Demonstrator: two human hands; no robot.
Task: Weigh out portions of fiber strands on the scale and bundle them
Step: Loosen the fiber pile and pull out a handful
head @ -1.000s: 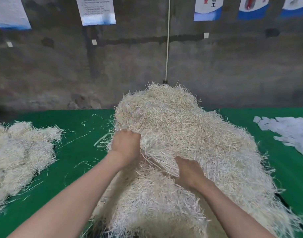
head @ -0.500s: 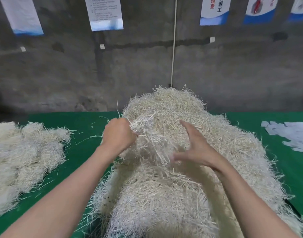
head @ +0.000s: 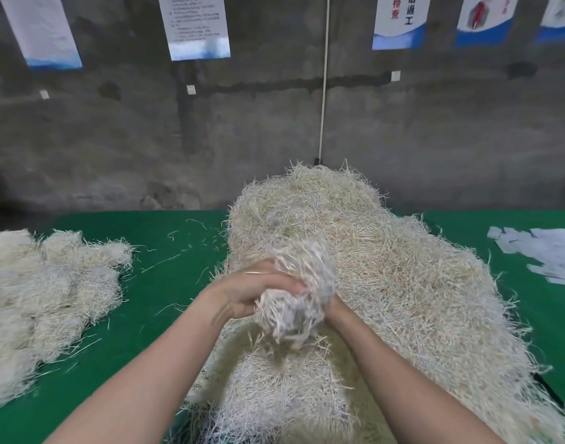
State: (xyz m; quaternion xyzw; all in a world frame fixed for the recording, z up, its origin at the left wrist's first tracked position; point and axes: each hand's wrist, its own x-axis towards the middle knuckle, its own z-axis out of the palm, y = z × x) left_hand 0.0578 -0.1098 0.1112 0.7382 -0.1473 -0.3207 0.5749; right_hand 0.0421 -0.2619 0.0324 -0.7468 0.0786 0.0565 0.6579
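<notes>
Head view shows a green-covered surface (head: 166, 283) against a grey concrete wall (head: 114, 139) hung with posters (head: 194, 27) and crossed by a thin white cable (head: 323, 91). A big heap of pale strands (head: 403, 283) fills the middle of the surface, with smaller bundles (head: 44, 299) at its left edge and white paper slips (head: 550, 254) at its right edge. Just above the heap the left hand (head: 246, 293) curls its fingers round a clump of strands (head: 298, 296); the right hand (head: 334, 307) meets the clump's other side, mostly hidden, so I cannot tell its grip.
</notes>
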